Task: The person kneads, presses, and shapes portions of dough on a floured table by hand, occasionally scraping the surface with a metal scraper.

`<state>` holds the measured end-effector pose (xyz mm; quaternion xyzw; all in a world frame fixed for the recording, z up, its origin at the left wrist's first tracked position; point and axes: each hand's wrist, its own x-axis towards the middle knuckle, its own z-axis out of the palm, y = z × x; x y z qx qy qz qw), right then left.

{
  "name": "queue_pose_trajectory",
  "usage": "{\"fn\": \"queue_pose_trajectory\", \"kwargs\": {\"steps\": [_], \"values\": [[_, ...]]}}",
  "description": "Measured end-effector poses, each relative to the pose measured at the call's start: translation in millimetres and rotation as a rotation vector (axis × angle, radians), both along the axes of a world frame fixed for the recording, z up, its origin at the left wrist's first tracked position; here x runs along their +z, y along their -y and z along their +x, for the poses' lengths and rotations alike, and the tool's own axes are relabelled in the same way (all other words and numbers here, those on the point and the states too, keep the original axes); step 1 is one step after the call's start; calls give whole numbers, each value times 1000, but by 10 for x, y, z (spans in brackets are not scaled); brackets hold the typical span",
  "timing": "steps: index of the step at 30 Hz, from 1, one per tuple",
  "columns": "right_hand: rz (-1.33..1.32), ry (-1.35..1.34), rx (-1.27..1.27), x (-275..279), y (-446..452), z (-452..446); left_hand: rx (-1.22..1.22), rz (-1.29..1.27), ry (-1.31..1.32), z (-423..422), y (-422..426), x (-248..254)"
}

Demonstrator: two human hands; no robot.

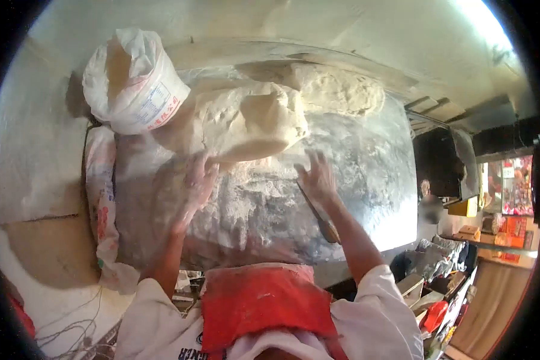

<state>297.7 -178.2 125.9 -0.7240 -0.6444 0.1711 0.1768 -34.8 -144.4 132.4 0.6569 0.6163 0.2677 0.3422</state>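
Observation:
A large floury slab of dough (246, 123) lies on the metal worktop (378, 162), its front edge slightly raised and shadowed. My left hand (201, 181) is open at the front left corner of this dough; its fingertips seem to touch the edge. Over the worktop, a little right of the dough and apart from it, my right hand (318, 180) is open with fingers spread. Below that hand lies a long thin tool with a dark handle (328, 231), partly covered by it; its kind is unclear. Loose flour (243, 204) is scattered between both hands.
Behind the slab sits a second mass of dough (342, 90). An open white flour sack (141, 102) stands at the back left, with a flattened sack (102, 198) along the left edge. A wall borders the back. Shelves with goods (510, 198) are at the right.

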Motion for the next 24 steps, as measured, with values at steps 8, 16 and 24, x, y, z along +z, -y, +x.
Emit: {"fn": "queue_pose_trajectory", "kwargs": {"steps": [8, 16, 24], "values": [[140, 4, -107, -236, -1881, -325, -90, 320, -332, 299, -1243, -243], [-83, -552, -155, -1544, -1693, 545, -157, 246, -176, 855, -2208, -1020], [-217, -765, -299, -991, -1757, 327, -267, -43, -247, 1627, -3047, -1289]]}}
